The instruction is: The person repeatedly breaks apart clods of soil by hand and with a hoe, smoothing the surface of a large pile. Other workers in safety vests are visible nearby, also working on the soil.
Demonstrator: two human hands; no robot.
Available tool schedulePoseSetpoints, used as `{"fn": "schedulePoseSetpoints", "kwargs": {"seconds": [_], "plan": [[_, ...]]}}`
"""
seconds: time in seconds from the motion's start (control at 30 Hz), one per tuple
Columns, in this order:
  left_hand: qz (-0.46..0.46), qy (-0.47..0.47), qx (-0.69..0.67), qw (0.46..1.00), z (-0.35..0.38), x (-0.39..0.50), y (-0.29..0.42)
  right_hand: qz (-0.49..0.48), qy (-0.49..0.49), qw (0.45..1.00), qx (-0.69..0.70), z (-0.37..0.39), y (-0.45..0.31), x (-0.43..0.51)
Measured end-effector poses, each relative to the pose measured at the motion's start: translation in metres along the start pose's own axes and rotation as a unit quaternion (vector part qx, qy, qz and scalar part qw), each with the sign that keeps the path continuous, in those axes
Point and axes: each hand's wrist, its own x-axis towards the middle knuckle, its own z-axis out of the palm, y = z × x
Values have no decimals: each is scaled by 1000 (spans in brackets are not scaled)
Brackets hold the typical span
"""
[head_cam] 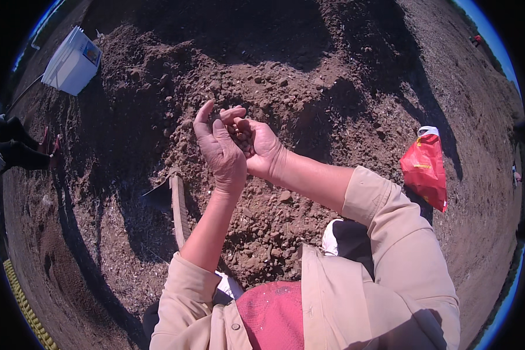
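My left hand (221,151) and my right hand (267,146) are pressed together at the heels, forming a cup. Small brown clods (243,141), perhaps soil or pebbles, lie in the hollow between them, mostly against my right palm. The left thumb and a finger point up and away from me; some fingertips are hidden behind the clods. Below both hands is loose, lumpy soil (262,210). Left of my left forearm stands a hoe-like tool with a wooden handle (179,205) and a dark metal blade (158,197), partly in shadow.
A white plastic bucket (74,65) with a label stands at the far left. A red plastic bag (426,170) bearing writing lies on the right. Another person's legs (19,146) show at the left edge. Ahead is a shaded dug hollow (262,39). Yellow objects (26,306) line the lower left.
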Motion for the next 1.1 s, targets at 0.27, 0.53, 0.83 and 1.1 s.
{"fn": "schedulePoseSetpoints", "kwargs": {"seconds": [0.27, 0.53, 0.83, 1.1], "plan": [[272, -129, 205, 931, 145, -6, -24, -226, 8, 960, -166, 1, -82, -100], [90, -235, 160, 955, 122, -50, -88, -327, -9, 902, 283, -60, -136, -267], [-237, -70, 363, 899, -173, -61, -61, -630, 220, 744, -39, -79, -321, -608], [-463, -4, 469, 752, -243, -111, -15, -475, 698, 472, -254, -104, -403, -714]]}}
